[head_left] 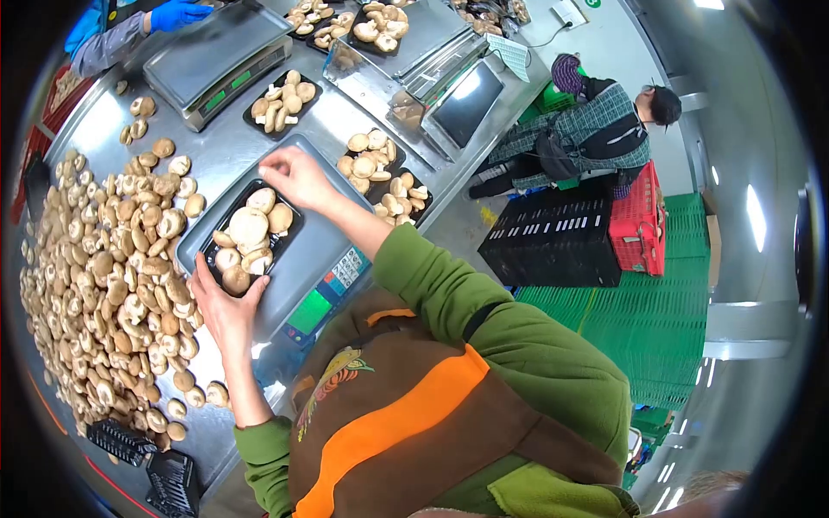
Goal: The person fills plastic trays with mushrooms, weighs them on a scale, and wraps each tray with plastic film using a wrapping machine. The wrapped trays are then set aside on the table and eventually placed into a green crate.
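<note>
A black tray point(291, 239) of brown and pale mushrooms point(249, 226) rests on the grey pan of a digital scale point(324, 233). My left hand point(226, 312) grips the near-left end of this tray, thumb on one side and fingers on the other. At the tray's far end is my right hand point(298, 177), its fingers bent and pressed together by the rim. Whatever is between those fingertips is too small to tell. The scale's green display point(309, 311) and keypad face my body.
Loose mushrooms point(117, 285) form a big pile at left. Filled trays point(283, 105) stand beyond the scale, near a second scale point(216, 60). Empty black trays point(173, 483) lie lower left. A co-worker's blue-gloved hand point(180, 15) is at top left; another person point(596, 129) is near crates point(553, 233).
</note>
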The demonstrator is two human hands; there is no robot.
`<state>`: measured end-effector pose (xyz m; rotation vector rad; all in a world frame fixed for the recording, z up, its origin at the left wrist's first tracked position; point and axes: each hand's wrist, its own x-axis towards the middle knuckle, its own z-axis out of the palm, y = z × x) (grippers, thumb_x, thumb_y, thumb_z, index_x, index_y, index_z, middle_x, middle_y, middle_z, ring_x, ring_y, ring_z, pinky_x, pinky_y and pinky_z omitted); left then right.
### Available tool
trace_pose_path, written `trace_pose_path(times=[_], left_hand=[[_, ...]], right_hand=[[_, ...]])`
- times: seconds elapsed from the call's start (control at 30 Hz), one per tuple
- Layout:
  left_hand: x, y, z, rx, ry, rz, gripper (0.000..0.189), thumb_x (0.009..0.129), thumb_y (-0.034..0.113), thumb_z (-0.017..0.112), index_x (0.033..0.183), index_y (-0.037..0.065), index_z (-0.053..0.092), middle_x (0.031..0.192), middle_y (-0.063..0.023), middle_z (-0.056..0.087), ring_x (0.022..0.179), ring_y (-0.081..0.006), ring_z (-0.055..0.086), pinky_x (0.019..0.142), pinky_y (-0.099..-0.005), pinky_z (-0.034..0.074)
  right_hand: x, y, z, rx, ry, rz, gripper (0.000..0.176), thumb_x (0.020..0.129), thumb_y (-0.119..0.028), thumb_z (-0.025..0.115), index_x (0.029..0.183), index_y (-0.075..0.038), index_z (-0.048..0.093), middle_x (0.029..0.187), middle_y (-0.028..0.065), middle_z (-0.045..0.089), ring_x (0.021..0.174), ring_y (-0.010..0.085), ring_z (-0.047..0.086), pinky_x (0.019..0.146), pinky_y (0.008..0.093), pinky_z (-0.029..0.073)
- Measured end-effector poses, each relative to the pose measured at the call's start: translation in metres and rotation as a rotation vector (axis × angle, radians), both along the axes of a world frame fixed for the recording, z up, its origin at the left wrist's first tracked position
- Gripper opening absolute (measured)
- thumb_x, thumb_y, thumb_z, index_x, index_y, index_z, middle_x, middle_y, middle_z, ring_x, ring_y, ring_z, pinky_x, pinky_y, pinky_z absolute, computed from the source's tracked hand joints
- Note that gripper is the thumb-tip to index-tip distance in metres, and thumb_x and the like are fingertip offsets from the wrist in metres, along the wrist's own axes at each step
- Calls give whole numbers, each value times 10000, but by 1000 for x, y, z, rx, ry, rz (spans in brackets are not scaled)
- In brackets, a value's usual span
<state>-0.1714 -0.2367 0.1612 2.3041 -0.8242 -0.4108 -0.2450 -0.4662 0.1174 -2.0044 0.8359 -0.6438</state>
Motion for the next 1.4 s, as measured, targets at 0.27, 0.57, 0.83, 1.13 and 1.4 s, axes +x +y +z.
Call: trace_pose_path(times=[0.27,0.57,0.83,1.13,1.4], left_hand=[[6,-9,-14,-20,50,-31,1016,586,235,866,1412,36,309,1346,-245,368,1237,-391,400,1036,-452,345],[-1,-114,21,-144,-36,-240,976,609,208,851,1415,92,314,1360,-301,312,1265,-441,349,1048,-473,328],[15,-284,-24,-234,25,-358,921,705,344,794,1399,-9,302,1347,-293,373,1199,-375,446,948,-395,437],[56,-340,-79,167,575,-360,590,875,293,590,1313,-55,402,1192,-205,551,942,-266,627,621,-332,567],[61,-350,-126,250,633,-542,513,905,247,564,1293,-26,369,953,-159,589,581,-166,593,540,-290,518]], right_hand=[[-13,26,4,-66,376,-34,494,806,-423,653,1132,-56,596,1083,167,570,1048,321,542,935,390,436],[-46,-55,-1,113,36,-287,525,833,-283,646,1231,34,516,1159,241,568,1093,340,564,958,395,438],[-59,-210,-1,97,58,-466,544,850,-290,602,1249,65,501,1236,250,550,1168,328,536,1006,361,401],[-54,-245,-89,238,390,-488,524,822,-321,632,1185,52,572,1187,216,596,1114,324,572,976,353,425],[-44,-261,-119,280,674,-433,321,828,-323,585,966,-55,696,1007,196,654,994,339,619,891,403,477]])
